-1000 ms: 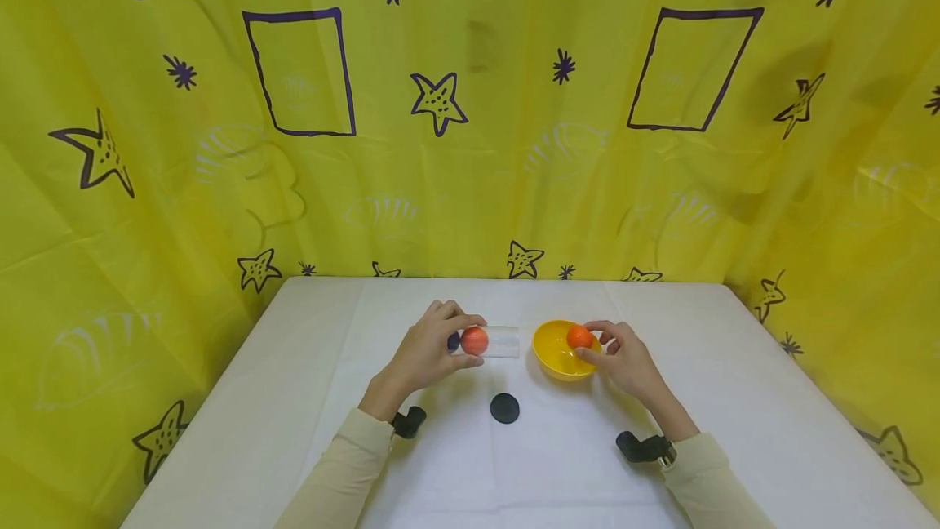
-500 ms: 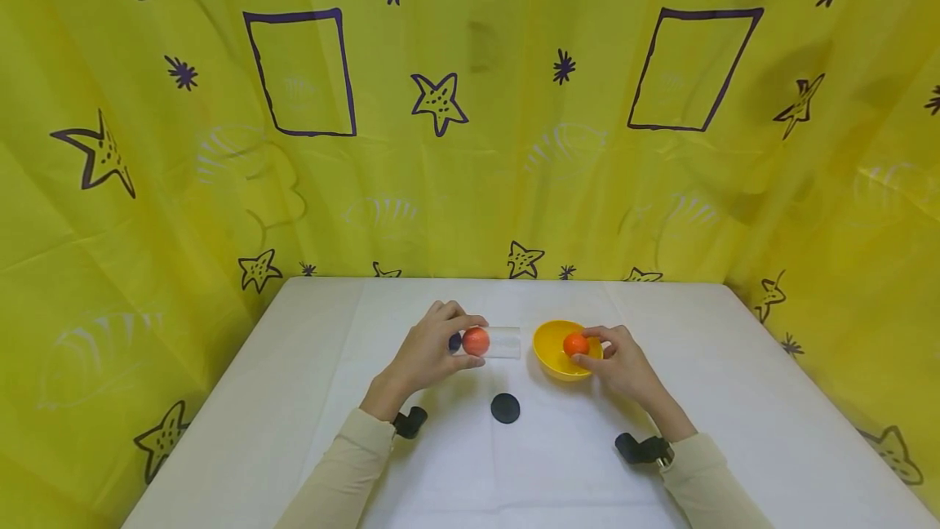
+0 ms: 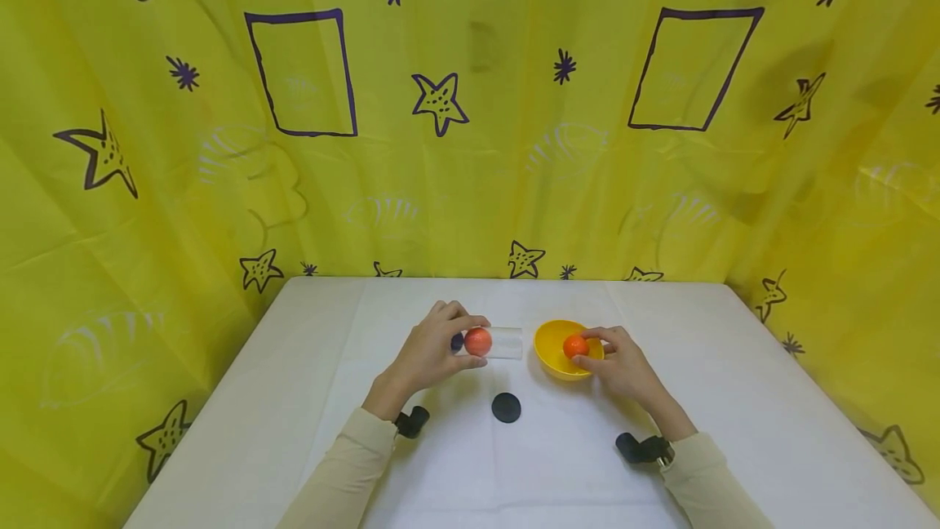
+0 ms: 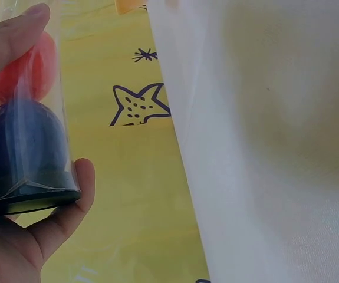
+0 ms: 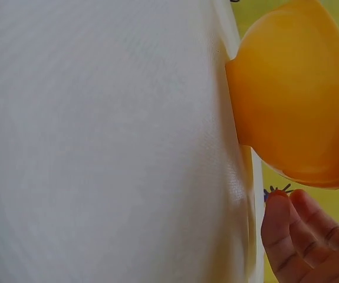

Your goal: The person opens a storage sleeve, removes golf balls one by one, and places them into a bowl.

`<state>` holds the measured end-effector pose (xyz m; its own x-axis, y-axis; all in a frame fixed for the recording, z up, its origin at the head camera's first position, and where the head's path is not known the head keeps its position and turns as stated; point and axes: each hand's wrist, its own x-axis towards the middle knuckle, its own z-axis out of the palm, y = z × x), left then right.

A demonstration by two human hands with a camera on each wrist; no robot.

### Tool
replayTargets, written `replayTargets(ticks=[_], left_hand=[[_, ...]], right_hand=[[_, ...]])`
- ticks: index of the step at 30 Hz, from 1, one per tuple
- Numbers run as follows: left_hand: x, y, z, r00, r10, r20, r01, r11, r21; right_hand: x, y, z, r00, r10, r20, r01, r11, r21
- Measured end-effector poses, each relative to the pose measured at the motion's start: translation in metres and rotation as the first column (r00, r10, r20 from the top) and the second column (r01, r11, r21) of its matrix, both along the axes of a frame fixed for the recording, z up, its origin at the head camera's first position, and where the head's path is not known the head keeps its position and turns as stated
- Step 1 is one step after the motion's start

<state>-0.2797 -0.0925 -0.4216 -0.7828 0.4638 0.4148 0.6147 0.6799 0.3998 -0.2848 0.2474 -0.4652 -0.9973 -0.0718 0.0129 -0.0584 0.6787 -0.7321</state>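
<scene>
Slightly nearer the person than before, the orange ball (image 3: 576, 347) is pinched by the right hand (image 3: 622, 362) at the yellow bowl (image 3: 549, 343); the left hand (image 3: 432, 352) grips the clear tube (image 3: 507, 343).

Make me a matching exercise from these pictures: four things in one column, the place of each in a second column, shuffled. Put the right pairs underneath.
Column one
1. Clear tube
2. Orange ball
3. Black disc
4. Dark blue ball

Column two
A. Lying on the white table, between the two forearms
B. Inside a see-through container, next to the red ball
C. Gripped by the left hand
D. Pinched by the right hand

Right pairs: 1-C, 2-D, 3-A, 4-B
</scene>
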Motion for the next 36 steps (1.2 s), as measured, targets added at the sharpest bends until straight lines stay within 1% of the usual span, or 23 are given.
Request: replayTargets(ticks=[3,8,10,12,15,19,22,24,27,33,36], left_hand=[[0.000,0.000,0.000,1.000,0.002,0.006,-0.002,1.000,0.003],[-0.001,0.000,0.000,1.000,0.005,0.009,-0.005,1.000,0.013],[-0.001,-0.001,0.000,1.000,0.007,0.006,-0.007,1.000,0.016],[0.000,-0.001,0.001,1.000,0.009,0.002,-0.009,1.000,0.016],[0.000,-0.001,0.001,1.000,0.014,-0.008,-0.014,1.000,0.014],[0.000,-0.001,0.002,1.000,0.014,-0.015,-0.014,1.000,0.014],[0.000,-0.001,0.002,1.000,0.013,-0.026,-0.013,1.000,0.013],[0.001,0.000,0.003,0.999,0.013,-0.036,-0.012,1.000,0.012],[0.001,0.000,0.003,0.999,0.011,-0.043,-0.010,1.000,0.013],[0.002,0.002,0.004,0.999,0.006,-0.039,-0.006,1.000,0.010],[0.005,0.003,0.006,1.000,0.002,-0.031,-0.002,1.000,0.007]], right_hand=[[0.000,-0.001,0.001,1.000,-0.004,-0.004,0.004,1.000,-0.003],[0.001,-0.001,0.002,1.000,-0.026,0.014,0.026,1.000,-0.012],[0.000,-0.001,0.003,1.000,-0.029,0.006,0.029,1.000,-0.006],[0.000,0.000,0.005,0.999,-0.025,-0.022,0.025,1.000,-0.001],[0.001,0.001,0.010,0.996,-0.023,-0.087,0.023,1.000,0.005],[0.004,-0.002,0.020,0.985,-0.045,-0.169,0.045,0.999,-0.001],[0.007,-0.007,0.029,0.976,-0.053,-0.213,0.054,0.999,-0.004],[0.010,-0.011,0.035,0.973,-0.040,-0.227,0.039,0.999,-0.009],[0.014,-0.017,0.040,0.971,0.011,-0.240,-0.018,1.000,-0.025],[0.021,-0.034,0.043,0.974,0.123,-0.189,-0.137,0.989,-0.061],[0.026,-0.042,0.043,0.964,0.184,-0.190,-0.200,0.977,-0.068]])
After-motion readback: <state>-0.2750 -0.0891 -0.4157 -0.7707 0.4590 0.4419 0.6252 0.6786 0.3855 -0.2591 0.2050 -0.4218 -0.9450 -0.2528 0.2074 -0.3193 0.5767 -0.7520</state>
